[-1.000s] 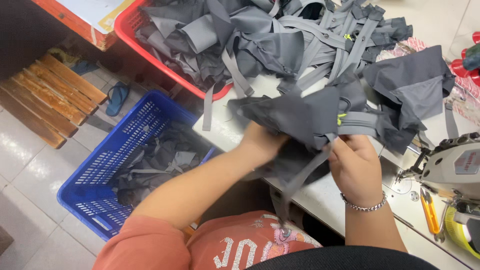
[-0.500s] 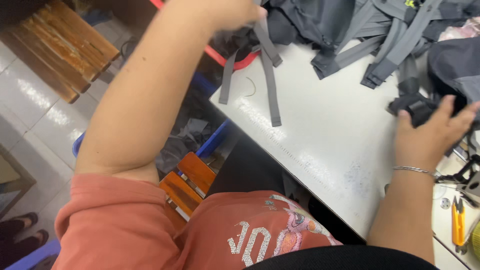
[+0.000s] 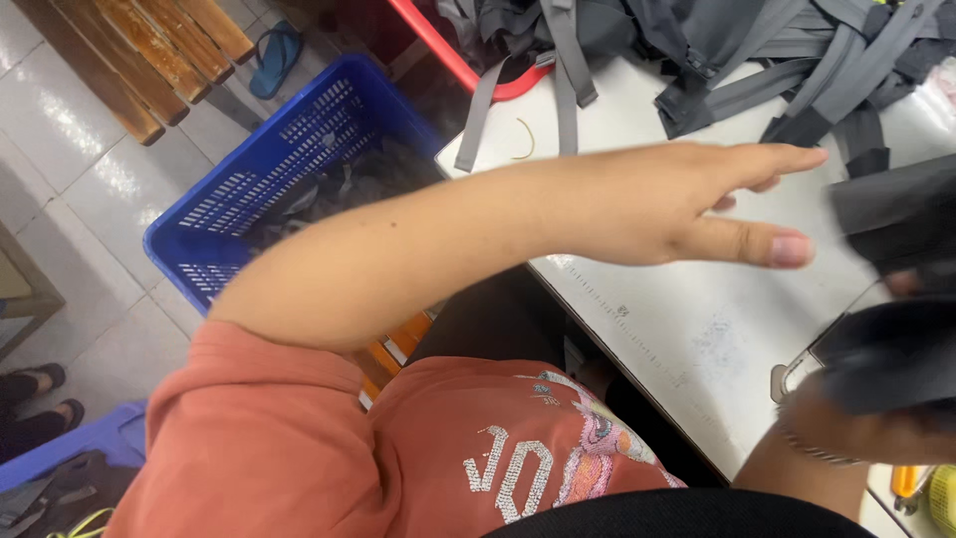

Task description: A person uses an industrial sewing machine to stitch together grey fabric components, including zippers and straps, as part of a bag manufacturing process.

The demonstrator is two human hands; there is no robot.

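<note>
My left hand (image 3: 687, 204) reaches across the white table (image 3: 687, 319) with flat, spread fingers and holds nothing. Its fingertips point at a dark grey fabric piece (image 3: 896, 219) at the right edge, close to it but apart. My right hand (image 3: 846, 433), with a bracelet on the wrist, is at the bottom right. A blurred fold of the same dark fabric (image 3: 886, 359) covers most of it, and it seems to grip that fold. A pile of grey straps and fabric pieces (image 3: 757, 50) lies at the far side of the table.
A blue plastic basket (image 3: 289, 149) with dark fabric pieces stands on the tiled floor left of the table. A red basket rim (image 3: 448, 55) shows behind it. Wooden slats (image 3: 139, 50) and a blue sandal (image 3: 274, 55) lie at the top left. A yellow-handled tool (image 3: 901, 483) sits bottom right.
My left hand has left the strap pile at the back and swung right across the table, now flat and open. My right hand has drawn the dark fabric down toward the near edge.
</note>
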